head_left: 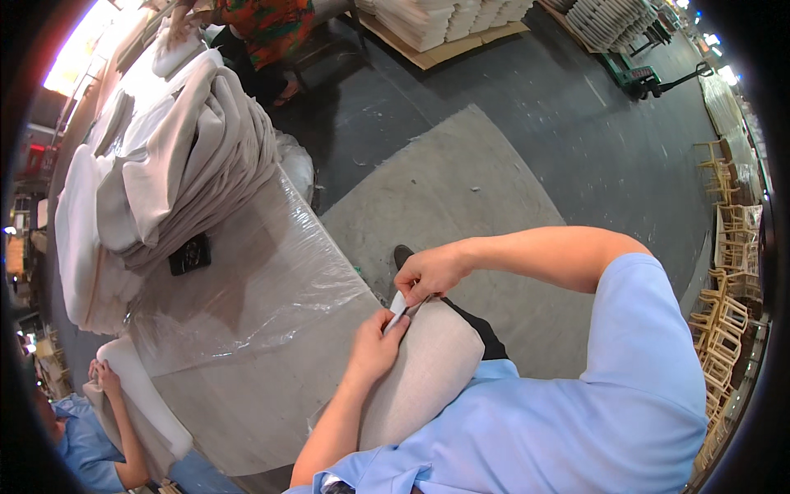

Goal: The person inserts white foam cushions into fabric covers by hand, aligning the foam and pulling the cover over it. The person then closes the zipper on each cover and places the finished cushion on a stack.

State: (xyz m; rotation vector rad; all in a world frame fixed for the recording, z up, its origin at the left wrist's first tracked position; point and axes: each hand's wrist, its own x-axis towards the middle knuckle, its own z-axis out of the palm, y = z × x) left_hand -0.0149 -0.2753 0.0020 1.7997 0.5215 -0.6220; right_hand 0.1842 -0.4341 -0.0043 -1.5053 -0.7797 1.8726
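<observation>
A beige fabric-covered cushion [432, 354] rests against my body, on the near side of the table. My left hand [377, 344] is closed on the cover's edge at the cushion's far end, its thumb along a white strip [397, 308] that sticks up there. Just beyond it, my right hand [432, 272] pinches the same edge with its fingertips. A dark gap shows in the fabric between the two hands. Whether the white strip is foam or lining I cannot tell.
A plastic-covered table [271, 321] lies to my left, bearing a heap of beige covers [189, 156] and a black box-like object [190, 254]. A co-worker [90, 436] handles white foam [144, 395] at lower left; another person [267, 29] stands far left. A green pallet jack [638, 78] is far right.
</observation>
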